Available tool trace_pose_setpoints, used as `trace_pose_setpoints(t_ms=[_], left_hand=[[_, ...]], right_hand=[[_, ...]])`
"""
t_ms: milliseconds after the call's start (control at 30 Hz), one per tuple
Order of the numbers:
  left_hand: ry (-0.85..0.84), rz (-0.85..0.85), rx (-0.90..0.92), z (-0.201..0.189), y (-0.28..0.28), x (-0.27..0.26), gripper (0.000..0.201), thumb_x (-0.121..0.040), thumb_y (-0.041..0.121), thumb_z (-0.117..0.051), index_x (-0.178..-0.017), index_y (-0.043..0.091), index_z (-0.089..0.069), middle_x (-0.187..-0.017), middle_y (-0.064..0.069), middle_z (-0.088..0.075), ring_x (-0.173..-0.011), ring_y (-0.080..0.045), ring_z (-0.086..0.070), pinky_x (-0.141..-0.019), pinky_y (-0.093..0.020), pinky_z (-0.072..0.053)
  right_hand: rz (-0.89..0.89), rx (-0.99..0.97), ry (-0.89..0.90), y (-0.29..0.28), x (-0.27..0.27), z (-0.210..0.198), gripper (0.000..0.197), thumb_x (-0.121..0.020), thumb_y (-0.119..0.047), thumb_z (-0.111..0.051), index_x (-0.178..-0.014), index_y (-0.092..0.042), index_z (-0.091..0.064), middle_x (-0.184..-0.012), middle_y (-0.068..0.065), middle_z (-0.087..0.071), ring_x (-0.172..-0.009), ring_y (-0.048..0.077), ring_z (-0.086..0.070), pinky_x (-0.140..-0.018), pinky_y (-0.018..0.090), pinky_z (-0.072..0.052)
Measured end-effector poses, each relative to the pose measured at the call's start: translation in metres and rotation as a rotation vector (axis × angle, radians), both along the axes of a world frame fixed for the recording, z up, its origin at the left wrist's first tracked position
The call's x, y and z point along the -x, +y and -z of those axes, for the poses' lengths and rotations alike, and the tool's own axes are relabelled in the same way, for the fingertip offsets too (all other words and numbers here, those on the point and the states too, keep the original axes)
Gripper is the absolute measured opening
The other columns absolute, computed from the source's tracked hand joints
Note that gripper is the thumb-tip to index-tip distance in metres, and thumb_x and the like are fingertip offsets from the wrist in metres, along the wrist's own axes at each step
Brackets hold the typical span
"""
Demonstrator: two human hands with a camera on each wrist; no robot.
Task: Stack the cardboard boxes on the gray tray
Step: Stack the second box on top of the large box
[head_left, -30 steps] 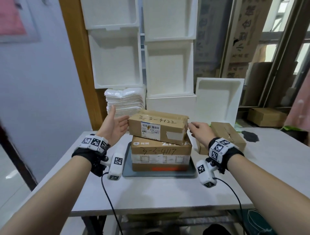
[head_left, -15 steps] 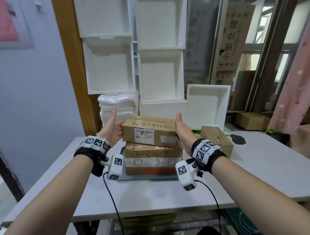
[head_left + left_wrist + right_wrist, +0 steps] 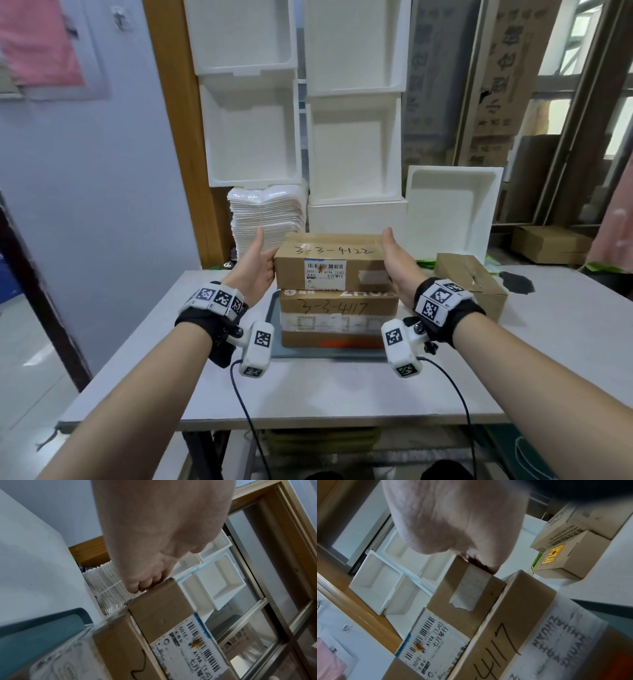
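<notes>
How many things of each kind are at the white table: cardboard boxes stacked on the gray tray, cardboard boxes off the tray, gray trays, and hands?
Cardboard boxes stacked on the tray: 2 (top box, bottom box)
Cardboard boxes off the tray: 1 (side box)
Gray tray: 1
Hands: 2 (left hand, right hand)
Total: 6

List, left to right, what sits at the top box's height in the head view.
left hand → top box → right hand → loose cardboard box → far cardboard box
</notes>
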State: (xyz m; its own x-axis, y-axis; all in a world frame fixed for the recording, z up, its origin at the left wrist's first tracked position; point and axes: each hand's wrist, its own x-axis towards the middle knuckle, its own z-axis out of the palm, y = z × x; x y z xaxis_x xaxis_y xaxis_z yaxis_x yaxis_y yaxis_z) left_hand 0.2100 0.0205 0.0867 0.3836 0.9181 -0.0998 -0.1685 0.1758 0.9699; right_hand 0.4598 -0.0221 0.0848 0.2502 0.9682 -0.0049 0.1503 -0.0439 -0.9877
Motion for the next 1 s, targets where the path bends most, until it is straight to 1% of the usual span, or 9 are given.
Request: trace_pose_setpoints(t_ms=[67,133,333,600,700,767,833,900,1000], left_hand=[[0.029,-0.015,0.006,0.004,0.003,-0.004,0.088,-0.09,0.072,-0.012,-0.148,0.009,-0.033,-0.15,-0.013,-0.04,-0.141,-0.025,-0.034,-0.113,-0.036,-0.027],[0.055,-0.028,0.008,0.005,0.004,-0.011,0.083,-0.092,0.068,-0.01,-0.145,0.01,-0.038,-0.146,-0.015,-0.045,-0.136,-0.028,-0.041,-0.104,-0.037,-0.035],[0.095,0.007,-0.012,0.004,-0.001,-0.022,0.08,-0.092,0.069,-0.009,-0.143,0.016,-0.042,-0.144,-0.014,-0.048,-0.132,-0.029,-0.045,-0.093,-0.037,-0.042],[0.074,0.014,-0.032,0.006,-0.004,-0.023,0.077,-0.094,0.066,-0.01,-0.146,0.018,-0.039,-0.143,-0.011,-0.05,-0.119,-0.023,-0.052,-0.079,-0.032,-0.047],[0.079,0.009,-0.044,0.006,-0.005,-0.025,0.074,-0.094,0.065,-0.011,-0.146,0.019,-0.038,-0.143,-0.011,-0.05,-0.119,-0.024,-0.052,-0.08,-0.033,-0.047],[0.083,0.0,-0.042,0.007,-0.005,-0.024,0.074,-0.095,0.065,-0.011,-0.146,0.019,-0.038,-0.143,-0.011,-0.05,-0.116,-0.023,-0.054,-0.08,-0.033,-0.047],[0.081,0.002,-0.039,0.007,-0.006,-0.024,0.075,-0.094,0.065,-0.011,-0.145,0.018,-0.04,-0.141,-0.011,-0.051,-0.112,-0.021,-0.056,-0.081,-0.033,-0.047],[0.074,0.0,-0.022,0.007,-0.004,-0.024,0.077,-0.094,0.066,-0.01,-0.145,0.015,-0.039,-0.144,-0.012,-0.049,-0.123,-0.024,-0.052,-0.09,-0.034,-0.045],[0.087,-0.075,-0.006,0.002,0.002,-0.019,0.083,-0.094,0.066,-0.01,-0.15,0.007,-0.028,-0.155,-0.013,-0.032,-0.144,-0.025,-0.028,-0.115,-0.038,-0.023]], right_hand=[[0.007,0.025,-0.004,-0.003,0.001,0.002,0.089,-0.089,-0.076,-0.017,-0.157,-0.018,-0.017,-0.164,0.004,-0.02,-0.151,0.026,-0.019,-0.121,0.049,-0.017],[0.008,0.042,-0.012,-0.002,-0.002,0.005,0.088,-0.09,-0.074,-0.016,-0.157,-0.017,-0.015,-0.165,0.004,-0.016,-0.152,0.026,-0.016,-0.121,0.049,-0.015],[0.039,0.038,0.001,0.003,-0.014,0.007,0.089,-0.089,-0.076,-0.015,-0.157,-0.02,-0.012,-0.166,0.001,-0.011,-0.152,0.023,-0.012,-0.122,0.046,-0.011],[0.014,0.021,0.035,0.003,-0.009,0.015,0.092,-0.085,-0.079,-0.019,-0.157,-0.023,-0.017,-0.164,0.001,-0.022,-0.15,0.024,-0.019,-0.12,0.048,-0.017],[0.002,0.002,0.041,0.008,-0.014,0.024,0.128,-0.052,-0.102,-0.024,-0.155,-0.026,-0.025,-0.16,0.0,-0.033,-0.147,0.023,-0.028,-0.12,0.05,-0.021],[-0.011,0.011,0.01,0.018,-0.021,0.033,0.143,-0.035,-0.108,-0.024,-0.154,-0.028,-0.027,-0.157,0.0,-0.039,-0.144,0.022,-0.033,-0.119,0.05,-0.023],[-0.019,0.017,-0.004,0.02,-0.023,0.035,0.145,-0.033,-0.108,-0.023,-0.154,-0.028,-0.027,-0.157,0.0,-0.039,-0.144,0.022,-0.033,-0.119,0.051,-0.023],[-0.011,0.026,-0.013,0.015,-0.021,0.031,0.146,-0.033,-0.107,-0.022,-0.154,-0.027,-0.027,-0.157,0.001,-0.038,-0.145,0.023,-0.031,-0.119,0.051,-0.022],[-0.004,0.037,-0.019,0.008,-0.019,0.022,0.139,-0.043,-0.105,-0.017,-0.155,-0.024,-0.026,-0.16,0.002,-0.032,-0.147,0.024,-0.027,-0.12,0.049,-0.019]])
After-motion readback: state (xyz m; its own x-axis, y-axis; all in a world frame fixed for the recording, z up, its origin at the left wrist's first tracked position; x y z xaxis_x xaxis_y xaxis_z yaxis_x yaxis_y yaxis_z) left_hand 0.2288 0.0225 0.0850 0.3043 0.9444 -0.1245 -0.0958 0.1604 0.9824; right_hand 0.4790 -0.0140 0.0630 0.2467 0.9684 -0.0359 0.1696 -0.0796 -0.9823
